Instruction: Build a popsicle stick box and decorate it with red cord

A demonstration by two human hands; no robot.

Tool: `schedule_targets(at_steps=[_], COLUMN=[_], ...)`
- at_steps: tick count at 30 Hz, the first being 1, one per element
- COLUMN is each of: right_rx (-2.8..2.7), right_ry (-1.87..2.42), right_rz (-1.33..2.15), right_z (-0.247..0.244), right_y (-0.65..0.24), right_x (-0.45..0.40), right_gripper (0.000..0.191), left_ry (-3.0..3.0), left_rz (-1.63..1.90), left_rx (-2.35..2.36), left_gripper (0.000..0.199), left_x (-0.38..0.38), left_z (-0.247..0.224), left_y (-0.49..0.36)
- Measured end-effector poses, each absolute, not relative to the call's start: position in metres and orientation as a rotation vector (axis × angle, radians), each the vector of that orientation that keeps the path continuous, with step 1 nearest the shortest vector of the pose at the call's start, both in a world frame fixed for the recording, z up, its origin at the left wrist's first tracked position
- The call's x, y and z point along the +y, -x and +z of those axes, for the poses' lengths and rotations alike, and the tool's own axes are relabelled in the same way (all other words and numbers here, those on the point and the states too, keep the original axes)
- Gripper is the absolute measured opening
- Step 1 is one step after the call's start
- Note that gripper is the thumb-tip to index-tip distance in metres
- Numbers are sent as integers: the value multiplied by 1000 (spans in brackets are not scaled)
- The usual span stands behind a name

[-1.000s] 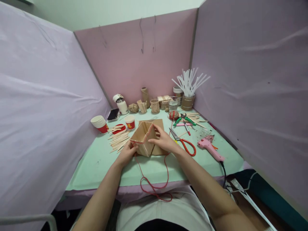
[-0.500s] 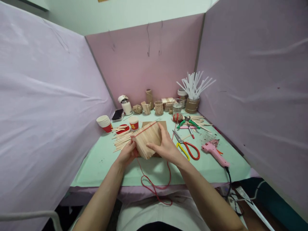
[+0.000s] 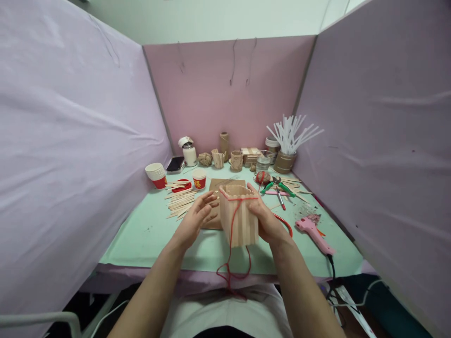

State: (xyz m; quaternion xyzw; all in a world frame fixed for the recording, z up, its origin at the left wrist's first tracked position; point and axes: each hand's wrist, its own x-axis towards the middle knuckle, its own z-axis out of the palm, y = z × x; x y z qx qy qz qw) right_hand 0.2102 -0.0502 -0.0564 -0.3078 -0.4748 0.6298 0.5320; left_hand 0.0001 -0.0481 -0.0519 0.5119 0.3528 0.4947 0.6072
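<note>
A box made of wooden sticks (image 3: pixel 240 223) is held upright in my right hand (image 3: pixel 268 217), whose fingers grip its right side. Red yarn (image 3: pixel 230 241) runs round the box near its rim, and a loose length hangs down the front to my lap. My left hand (image 3: pixel 197 217) is just left of the box, apart from it, with fingers spread and nothing in them. Behind the box lies a brown cardboard sheet (image 3: pixel 213 224). Scissors (image 3: pixel 286 224) lie partly hidden behind my right hand.
Loose sticks (image 3: pixel 180 203), a red-and-white paper cup (image 3: pixel 199 179) and stacked cups (image 3: pixel 156 175) stand to the left. A pink glue gun (image 3: pixel 315 233), green-handled pliers (image 3: pixel 282 186) and a yarn ball (image 3: pixel 262 177) lie to the right. Jars and white sticks (image 3: pixel 291 134) line the back.
The box has turned from tilted to upright, its rim now facing up, and moved a little right. My left hand has let go of it. The yarn now hangs down its front.
</note>
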Motion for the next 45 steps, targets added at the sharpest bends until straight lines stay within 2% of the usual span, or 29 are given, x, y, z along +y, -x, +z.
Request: schedule_targets(at_steps=[5,10,16,21,25,29,35,41,45], right_rx=[-1119,-1104,-1086,-1125,-999,-989,-1205,-1333,-1388], right_ry=[686,810,923,936,859,978,1042,1061,1063], right_rz=[1672,1776,1528,1299,1477,1584,1410,1117,1067], right_z=[-56,-69,-72,-74,-85,-94,-81,-59,-49], right_y=[-206,-196,-184,-178,-174,-170,-170,-170,-163], right_x=[-56,-46,-35,-37,-48,-63,-86,-110,-121], right_gripper=[86,75,53,55,60,61,40,37,36], left_ry=[-888,-783,-726,-692,-762,-843,-892,-930,-939], left_rz=[840,861,955,1134,1292,1399,1448,1473,1492], left_rx=[640,633,673,723,735,762,797,813,815], left_gripper=[69,73,69,62,59,59,62,65,70], left_x=[-31,-32,-31,-25,-20,-17,-11,-13,-16], left_z=[-90,-109,-103,-99,-91,-85,-90,-90,-90], left_y=[0,2,10,15,22,31,38,34,29])
